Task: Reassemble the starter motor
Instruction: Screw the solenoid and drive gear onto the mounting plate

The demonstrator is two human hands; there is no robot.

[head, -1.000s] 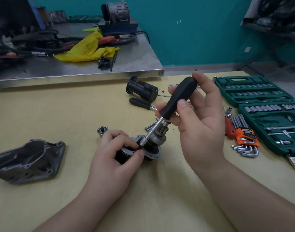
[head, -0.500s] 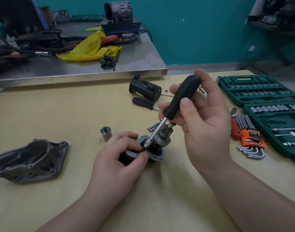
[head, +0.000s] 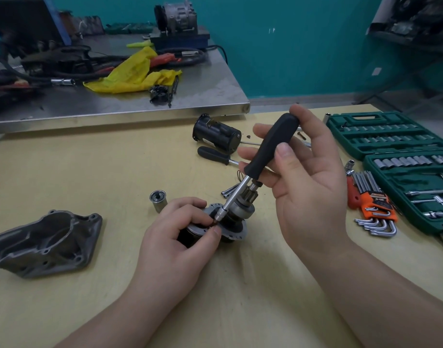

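Note:
A starter motor sub-assembly [head: 240, 212], a round flanged plate with a pinion gear on top, stands on the yellow table. My left hand [head: 180, 237] grips its left side, thumb and forefinger pinching at the driver's tip. My right hand [head: 303, 172] holds the black-handled socket driver [head: 268, 149], thumb pressed on the handle and fingers spread behind it. The driver's steel shaft slants down left onto the flange. A grey cast nose housing [head: 44, 243] lies at the left. The black motor body [head: 216, 133] lies on its side behind.
A small steel socket [head: 158, 200] stands left of the assembly. A second black-handled screwdriver [head: 215, 155] and loose bolts [head: 229, 190] lie behind. Orange-held hex keys [head: 373, 207] and open green socket cases [head: 396, 146] fill the right. A cluttered steel bench [head: 140, 106] borders the back.
My right hand's fingers have loosened and spread on the driver handle. The driver and assembly stay in place; my left hand keeps its hold.

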